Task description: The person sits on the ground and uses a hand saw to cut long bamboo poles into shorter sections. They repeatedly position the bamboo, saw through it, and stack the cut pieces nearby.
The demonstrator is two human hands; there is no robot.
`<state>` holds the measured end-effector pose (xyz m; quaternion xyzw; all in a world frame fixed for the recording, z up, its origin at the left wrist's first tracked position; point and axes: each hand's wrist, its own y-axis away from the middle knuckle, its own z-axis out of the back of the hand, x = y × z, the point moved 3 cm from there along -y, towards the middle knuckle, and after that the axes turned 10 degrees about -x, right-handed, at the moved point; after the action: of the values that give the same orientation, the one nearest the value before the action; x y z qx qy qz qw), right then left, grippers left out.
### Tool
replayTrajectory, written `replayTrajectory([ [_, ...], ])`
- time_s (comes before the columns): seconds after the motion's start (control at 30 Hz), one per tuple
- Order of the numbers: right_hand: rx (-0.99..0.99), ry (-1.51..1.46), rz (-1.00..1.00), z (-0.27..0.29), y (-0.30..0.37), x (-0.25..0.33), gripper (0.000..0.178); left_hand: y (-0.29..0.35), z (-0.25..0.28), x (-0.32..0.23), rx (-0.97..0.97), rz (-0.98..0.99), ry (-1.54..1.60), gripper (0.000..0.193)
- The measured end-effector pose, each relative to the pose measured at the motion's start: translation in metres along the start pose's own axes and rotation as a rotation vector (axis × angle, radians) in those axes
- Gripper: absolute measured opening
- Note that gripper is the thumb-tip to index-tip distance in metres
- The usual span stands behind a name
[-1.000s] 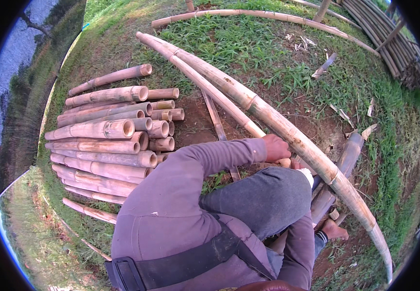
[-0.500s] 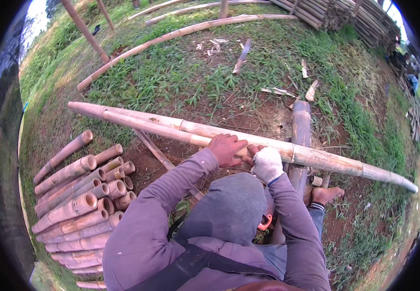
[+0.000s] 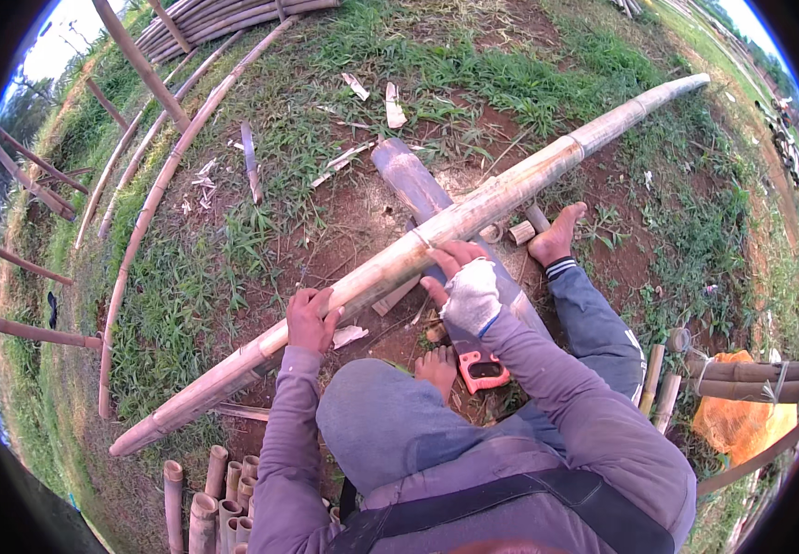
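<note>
Left forearm rises from the lower edge; the bare left hand (image 3: 309, 321), left of centre, lies across the bamboo pole (image 3: 510, 196), fingers curled over it, gripping. The right forearm slants up-left; the right hand (image 3: 470, 288), in a white glove with bare fingertips, touches the pole's near edge near mid-frame, thumb apart; whether it grips cannot be told. Pole: lower left to upper right, pale tan, ringed joints, darker blotches, narrowing rightward.

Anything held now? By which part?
Long, pale, tapering bamboo pole: left grip holds it left of its middle; white-gloved right grip touches it near the middle.
</note>
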<state>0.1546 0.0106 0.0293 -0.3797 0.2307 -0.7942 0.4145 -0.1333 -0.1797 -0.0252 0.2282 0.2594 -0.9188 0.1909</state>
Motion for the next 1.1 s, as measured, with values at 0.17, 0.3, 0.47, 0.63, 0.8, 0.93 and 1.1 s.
replayTrajectory([
  [0.17,0.019,0.393,-0.713,0.067,0.096,-0.150,0.048,0.009,0.007,0.002,-0.015,0.018,-0.092,0.050],
  [0.3,0.187,0.436,-0.829,0.080,0.124,-0.196,0.048,0.003,0.004,0.000,0.010,0.009,-0.112,0.051],
  [0.47,0.241,0.352,-0.704,0.057,0.108,-0.197,0.042,-0.001,-0.002,-0.017,0.016,-0.096,-0.241,0.053],
  [0.63,0.811,0.045,-0.096,0.045,0.112,-0.036,0.025,0.006,-0.004,-0.013,0.080,-0.010,-0.227,0.047],
  [0.8,1.284,0.183,-0.020,0.021,0.203,-0.004,0.026,0.002,-0.003,-0.018,0.076,0.010,-0.246,0.047],
  [0.93,1.267,0.231,-0.085,0.026,0.207,-0.003,0.035,0.001,-0.016,-0.024,0.077,0.086,-0.270,0.051],
  [1.1,1.130,0.001,-0.147,0.041,0.215,-0.002,0.042,0.016,-0.016,-0.013,0.029,0.097,-0.286,0.055],
])
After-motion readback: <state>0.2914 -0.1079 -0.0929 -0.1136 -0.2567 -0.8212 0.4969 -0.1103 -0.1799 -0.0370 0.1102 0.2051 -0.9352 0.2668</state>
